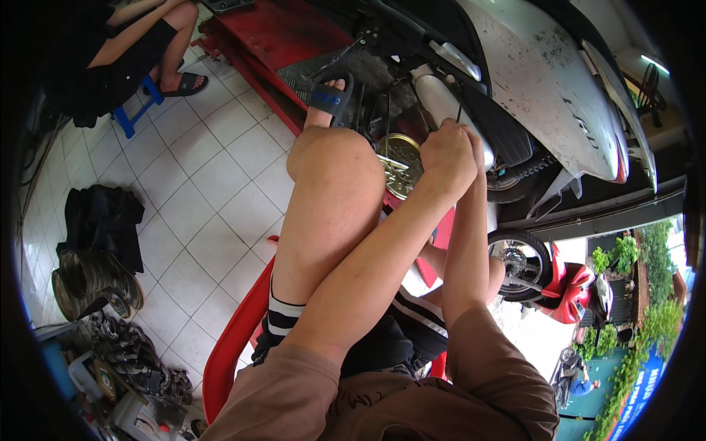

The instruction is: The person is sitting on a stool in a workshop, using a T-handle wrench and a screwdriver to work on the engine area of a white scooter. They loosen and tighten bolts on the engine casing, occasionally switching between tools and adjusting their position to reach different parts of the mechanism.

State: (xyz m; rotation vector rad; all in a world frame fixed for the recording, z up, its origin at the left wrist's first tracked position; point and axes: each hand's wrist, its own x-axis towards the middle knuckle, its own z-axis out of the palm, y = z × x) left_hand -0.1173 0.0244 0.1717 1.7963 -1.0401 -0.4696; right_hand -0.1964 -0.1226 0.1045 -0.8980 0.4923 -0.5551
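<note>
**Hands up at the scooter's engine**

The big white scooter [544, 81] sits just above your hands. Your left hand [445, 158] is curled tight, right beside the round brass-coloured cover [401, 163]. Your right hand [476, 147] hides behind it; you cannot tell how it is held.

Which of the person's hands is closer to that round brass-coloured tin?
Left. The left hand is right beside the tin; the right hand sits behind the left, farther from it.

Round tin [401, 163] left of hands [450, 158]; scooter [544, 81] above; knee [331, 158] left.
</note>
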